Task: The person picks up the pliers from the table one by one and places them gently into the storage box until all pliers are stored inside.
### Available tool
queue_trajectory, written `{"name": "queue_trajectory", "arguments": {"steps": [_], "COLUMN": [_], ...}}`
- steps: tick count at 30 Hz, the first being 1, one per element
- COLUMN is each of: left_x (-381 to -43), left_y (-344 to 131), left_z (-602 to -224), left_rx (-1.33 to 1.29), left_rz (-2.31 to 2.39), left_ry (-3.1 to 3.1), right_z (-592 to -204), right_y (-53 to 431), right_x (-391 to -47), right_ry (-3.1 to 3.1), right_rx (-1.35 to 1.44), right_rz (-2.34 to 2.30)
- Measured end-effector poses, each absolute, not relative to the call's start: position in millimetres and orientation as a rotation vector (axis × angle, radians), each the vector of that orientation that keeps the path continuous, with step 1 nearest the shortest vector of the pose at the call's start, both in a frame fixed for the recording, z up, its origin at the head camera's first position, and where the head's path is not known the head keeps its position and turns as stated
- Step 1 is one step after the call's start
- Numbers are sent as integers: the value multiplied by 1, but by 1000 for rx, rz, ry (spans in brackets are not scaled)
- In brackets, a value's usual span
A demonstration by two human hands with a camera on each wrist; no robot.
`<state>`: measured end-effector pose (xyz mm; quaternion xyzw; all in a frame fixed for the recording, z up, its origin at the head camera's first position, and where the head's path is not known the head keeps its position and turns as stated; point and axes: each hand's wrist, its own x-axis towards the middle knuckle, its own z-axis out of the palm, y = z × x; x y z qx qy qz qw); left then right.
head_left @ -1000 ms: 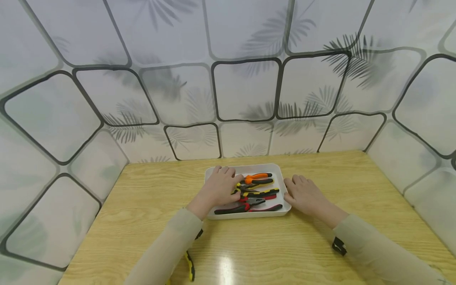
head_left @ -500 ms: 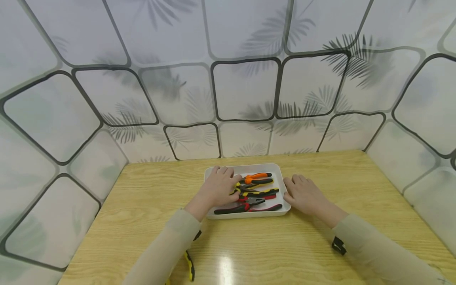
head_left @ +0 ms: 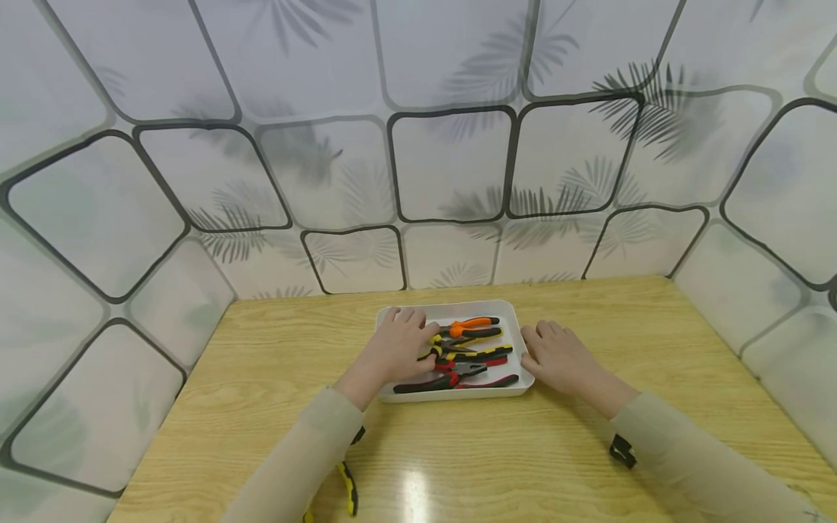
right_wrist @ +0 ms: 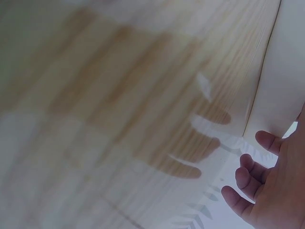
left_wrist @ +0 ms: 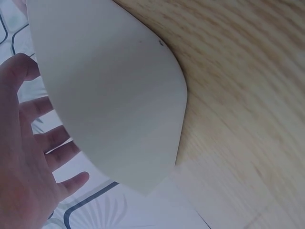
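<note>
A white tray [head_left: 525, 383] lies on the table with several pliers in it. My left hand [head_left: 392, 345] reaches over its left end, fingers loosely bent and covering the left ends of some pliers. In the left wrist view the fingers [left_wrist: 64, 155] pass behind the tray wall [left_wrist: 119, 95]. Beside the hand are orange-and-black pliers [head_left: 461, 328], yellow-and-black pliers [head_left: 480, 355] and red-and-black pliers [head_left: 451, 379]. My right hand [head_left: 559, 356] rests at the tray's right end, fingertips right at the wall. In the right wrist view its fingers [right_wrist: 245, 181] are relaxed, holding nothing.
Another pair of yellow-and-black pliers [head_left: 349, 488] lies on the wooden table [head_left: 471, 465] near the front, partly hidden by the left sleeve [head_left: 301, 450]. Patterned fabric walls [head_left: 451, 167] enclose the table at the back and sides.
My left hand has shifted slightly left, uncovering a little more of the yellow-handled pliers. The right hand and the tray stay put.
</note>
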<state>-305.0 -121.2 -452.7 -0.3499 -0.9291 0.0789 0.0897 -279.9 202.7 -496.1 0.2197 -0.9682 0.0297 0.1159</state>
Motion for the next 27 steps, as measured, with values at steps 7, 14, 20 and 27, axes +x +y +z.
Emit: {"name": "queue_trajectory", "arguments": {"steps": [7, 14, 20, 27], "left_x": [-301, -299, -297, -295], "left_y": [-124, -127, -130, -132], "left_z": [-452, -451, -451, -450], "left_rx": [-1045, -1046, -1051, -1052], "left_rz": [216, 221, 254, 249], "left_ry": [-2751, -2736, -2725, -2730], "right_z": [-497, -497, -494, -495], "right_y": [202, 203, 202, 202], "right_x": [-280, -281, -280, -280], "right_ry": [-2827, -2825, -2831, -2832], "right_rx": [647, 652, 654, 648], "right_rz": [97, 82, 85, 85]}}
